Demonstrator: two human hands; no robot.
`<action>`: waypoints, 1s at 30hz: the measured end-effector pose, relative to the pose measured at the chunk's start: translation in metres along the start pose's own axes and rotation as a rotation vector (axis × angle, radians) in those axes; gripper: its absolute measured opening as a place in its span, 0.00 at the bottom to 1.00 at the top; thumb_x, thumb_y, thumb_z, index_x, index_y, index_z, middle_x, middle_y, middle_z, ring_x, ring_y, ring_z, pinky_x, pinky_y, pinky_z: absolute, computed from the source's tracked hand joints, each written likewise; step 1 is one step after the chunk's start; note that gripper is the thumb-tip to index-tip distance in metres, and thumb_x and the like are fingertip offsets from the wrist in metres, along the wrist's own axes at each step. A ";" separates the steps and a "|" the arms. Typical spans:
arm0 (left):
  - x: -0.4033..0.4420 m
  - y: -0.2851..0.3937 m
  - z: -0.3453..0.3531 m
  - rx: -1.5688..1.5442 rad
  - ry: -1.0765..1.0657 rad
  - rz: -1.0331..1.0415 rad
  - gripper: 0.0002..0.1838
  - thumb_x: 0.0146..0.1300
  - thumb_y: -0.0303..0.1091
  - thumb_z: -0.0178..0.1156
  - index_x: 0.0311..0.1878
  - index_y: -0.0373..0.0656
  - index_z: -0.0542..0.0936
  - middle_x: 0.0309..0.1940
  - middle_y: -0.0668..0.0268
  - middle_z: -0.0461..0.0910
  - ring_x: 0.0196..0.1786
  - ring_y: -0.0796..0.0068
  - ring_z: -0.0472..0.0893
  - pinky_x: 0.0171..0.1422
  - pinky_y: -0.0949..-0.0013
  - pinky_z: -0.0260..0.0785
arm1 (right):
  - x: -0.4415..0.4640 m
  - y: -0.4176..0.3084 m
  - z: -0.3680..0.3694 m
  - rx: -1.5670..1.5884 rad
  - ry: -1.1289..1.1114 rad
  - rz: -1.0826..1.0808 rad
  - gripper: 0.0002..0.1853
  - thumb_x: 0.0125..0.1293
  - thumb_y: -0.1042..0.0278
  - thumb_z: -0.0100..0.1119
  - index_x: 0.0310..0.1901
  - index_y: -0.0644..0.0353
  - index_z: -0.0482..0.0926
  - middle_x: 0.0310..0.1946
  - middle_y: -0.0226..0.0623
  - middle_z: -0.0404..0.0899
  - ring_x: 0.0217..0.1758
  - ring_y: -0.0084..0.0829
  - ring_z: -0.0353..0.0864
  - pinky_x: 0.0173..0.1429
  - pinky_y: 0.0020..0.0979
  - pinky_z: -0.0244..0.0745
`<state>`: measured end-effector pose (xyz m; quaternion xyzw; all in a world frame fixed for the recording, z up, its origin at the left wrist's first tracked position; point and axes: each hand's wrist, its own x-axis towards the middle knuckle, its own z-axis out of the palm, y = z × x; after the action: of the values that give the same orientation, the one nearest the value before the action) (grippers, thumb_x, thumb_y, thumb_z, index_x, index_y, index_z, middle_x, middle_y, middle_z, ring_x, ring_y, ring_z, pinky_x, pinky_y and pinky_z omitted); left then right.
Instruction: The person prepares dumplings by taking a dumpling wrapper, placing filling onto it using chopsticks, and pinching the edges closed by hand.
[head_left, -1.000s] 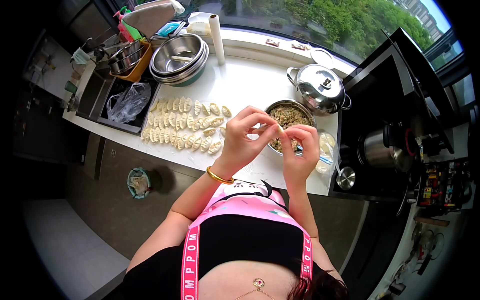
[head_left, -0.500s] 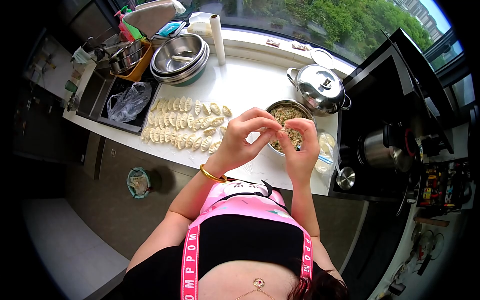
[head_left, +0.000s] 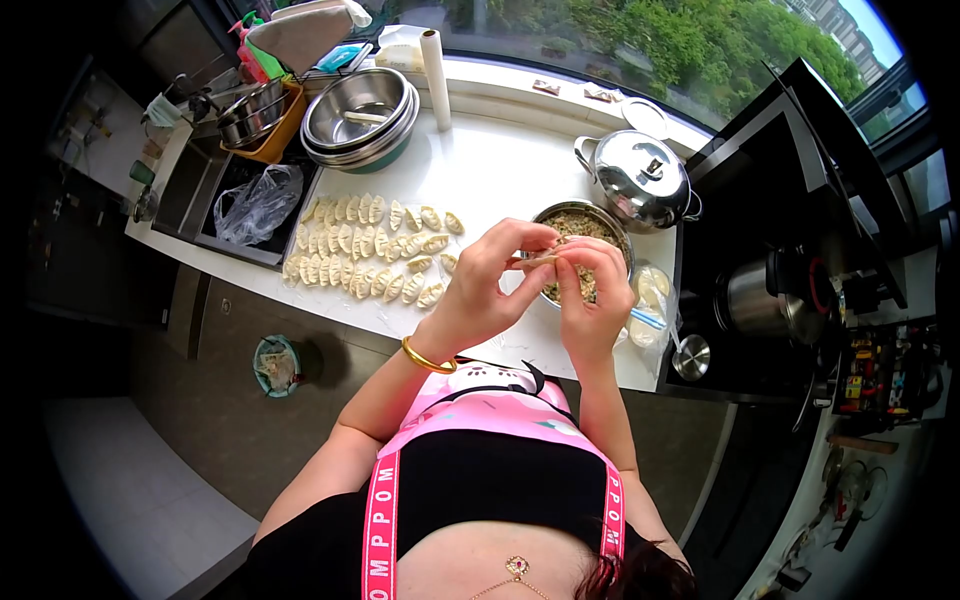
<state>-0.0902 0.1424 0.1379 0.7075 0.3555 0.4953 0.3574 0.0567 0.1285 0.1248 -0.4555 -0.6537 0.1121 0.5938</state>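
In front of the apron, my left hand (head_left: pixel 482 280) and my right hand (head_left: pixel 594 300) meet with fingertips pinched together. Between them is a dumpling (head_left: pixel 540 261), pale dough mostly hidden by the fingers. Both hands are closed on its edges, above the near side of a metal bowl of chopped filling (head_left: pixel 588 222). Rows of pleated dumplings (head_left: pixel 365 245) lie on the white counter to the left of my left hand. To the right of my right hand is a clear plastic bag with pale dough rounds (head_left: pixel 652 288), beside a blue-and-white stick-like item (head_left: pixel 648 318).
A lidded steel pot (head_left: pixel 640 180) stands behind the filling bowl. Nested metal bowls (head_left: pixel 358 112) and an upright white roll (head_left: pixel 435 80) are at the back left. The sink holds a plastic bag (head_left: pixel 258 205). A dark stove with a pot (head_left: pixel 765 297) is at right.
The fingers of both hands have shifted along the dumpling, and more of its pale dough shows. My right-hand fingers have curled in closer to my left. The counter items have stayed put.
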 end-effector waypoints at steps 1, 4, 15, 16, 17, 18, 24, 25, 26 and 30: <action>0.000 -0.001 -0.002 0.046 -0.059 0.020 0.17 0.58 0.18 0.63 0.52 0.35 0.77 0.49 0.61 0.79 0.49 0.72 0.82 0.50 0.73 0.80 | 0.000 0.001 0.000 -0.005 0.016 -0.026 0.05 0.56 0.80 0.64 0.32 0.63 0.78 0.33 0.40 0.81 0.42 0.40 0.81 0.48 0.36 0.74; 0.001 0.005 -0.001 -0.088 -0.096 -0.056 0.18 0.57 0.19 0.64 0.53 0.33 0.78 0.50 0.58 0.80 0.51 0.71 0.82 0.51 0.72 0.79 | -0.001 0.003 0.002 0.011 0.035 -0.029 0.05 0.56 0.80 0.64 0.32 0.63 0.78 0.33 0.40 0.81 0.42 0.40 0.81 0.48 0.36 0.74; 0.004 0.002 0.000 -0.048 -0.114 -0.102 0.21 0.58 0.21 0.65 0.56 0.35 0.78 0.39 0.64 0.84 0.39 0.82 0.82 0.48 0.76 0.76 | 0.004 0.002 -0.001 -0.035 -0.005 -0.025 0.07 0.56 0.78 0.66 0.37 0.64 0.80 0.37 0.41 0.81 0.43 0.41 0.81 0.49 0.36 0.74; 0.003 0.002 0.000 -0.084 -0.092 -0.133 0.21 0.58 0.20 0.64 0.56 0.35 0.77 0.40 0.65 0.83 0.39 0.83 0.81 0.47 0.76 0.75 | 0.005 -0.002 -0.002 -0.051 -0.006 0.002 0.08 0.56 0.77 0.67 0.38 0.64 0.80 0.39 0.42 0.81 0.44 0.41 0.81 0.48 0.36 0.75; 0.003 0.000 0.000 -0.084 -0.092 -0.133 0.21 0.58 0.20 0.64 0.56 0.35 0.77 0.40 0.65 0.83 0.39 0.83 0.81 0.47 0.76 0.75 | 0.004 -0.004 -0.004 -0.051 -0.006 0.003 0.08 0.56 0.77 0.67 0.38 0.64 0.80 0.39 0.42 0.81 0.44 0.41 0.81 0.48 0.36 0.75; 0.004 -0.002 0.000 -0.092 -0.080 -0.140 0.20 0.59 0.20 0.64 0.56 0.35 0.77 0.40 0.66 0.83 0.39 0.84 0.81 0.47 0.77 0.75 | 0.003 -0.005 -0.007 -0.024 0.018 0.054 0.09 0.56 0.77 0.67 0.39 0.64 0.81 0.40 0.41 0.80 0.43 0.39 0.81 0.47 0.34 0.75; 0.004 -0.002 0.000 -0.135 -0.092 -0.179 0.16 0.61 0.20 0.62 0.53 0.34 0.77 0.41 0.67 0.83 0.39 0.86 0.79 0.47 0.79 0.74 | -0.002 0.003 -0.011 0.086 0.030 0.189 0.08 0.56 0.78 0.68 0.38 0.63 0.81 0.37 0.39 0.79 0.39 0.32 0.80 0.42 0.29 0.75; 0.005 -0.001 0.000 -0.138 -0.093 -0.184 0.14 0.62 0.20 0.62 0.52 0.33 0.78 0.40 0.66 0.83 0.39 0.86 0.79 0.47 0.79 0.75 | -0.002 0.004 -0.010 0.111 0.033 0.200 0.07 0.56 0.78 0.68 0.36 0.63 0.81 0.36 0.38 0.79 0.38 0.31 0.80 0.41 0.28 0.75; 0.004 -0.002 0.001 -0.138 -0.093 -0.185 0.14 0.62 0.20 0.62 0.52 0.33 0.78 0.40 0.66 0.83 0.39 0.86 0.79 0.47 0.79 0.75 | -0.002 0.003 -0.010 0.111 0.034 0.200 0.07 0.56 0.78 0.68 0.36 0.63 0.81 0.36 0.38 0.79 0.38 0.31 0.80 0.41 0.28 0.75; 0.004 -0.007 0.007 -0.218 -0.034 -0.258 0.09 0.64 0.22 0.61 0.47 0.33 0.80 0.37 0.64 0.83 0.38 0.83 0.81 0.46 0.78 0.76 | -0.001 0.001 -0.008 0.072 0.060 0.165 0.07 0.53 0.80 0.69 0.33 0.63 0.81 0.34 0.37 0.79 0.37 0.31 0.80 0.40 0.27 0.75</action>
<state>-0.0837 0.1477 0.1320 0.6212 0.3816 0.4690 0.4985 0.0644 0.1248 0.1256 -0.4894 -0.5913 0.1702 0.6179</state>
